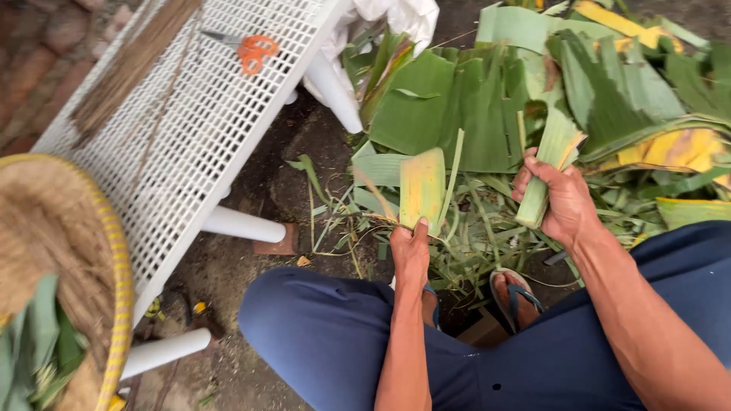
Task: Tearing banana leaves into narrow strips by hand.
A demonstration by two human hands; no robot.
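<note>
My left hand [411,255] pinches the lower edge of a short yellow-green strip of banana leaf [422,186] that stands upright in front of my knees. My right hand [560,202] is closed around a folded bundle of pale green leaf strips [550,164], held upright a little to the right. Both hands hover above a heap of large green and yellowing banana leaves [472,106] on the ground. My legs are in dark blue trousers, and a sandalled foot [516,293] shows between them.
A white perforated bench [221,114] stands at the left, carrying orange-handled scissors [251,52] and a bundle of thin brown sticks [129,68]. A woven basket with a yellow rim [114,266] sits at the lower left with green leaf pieces inside. Leaf scraps litter the dirt ground.
</note>
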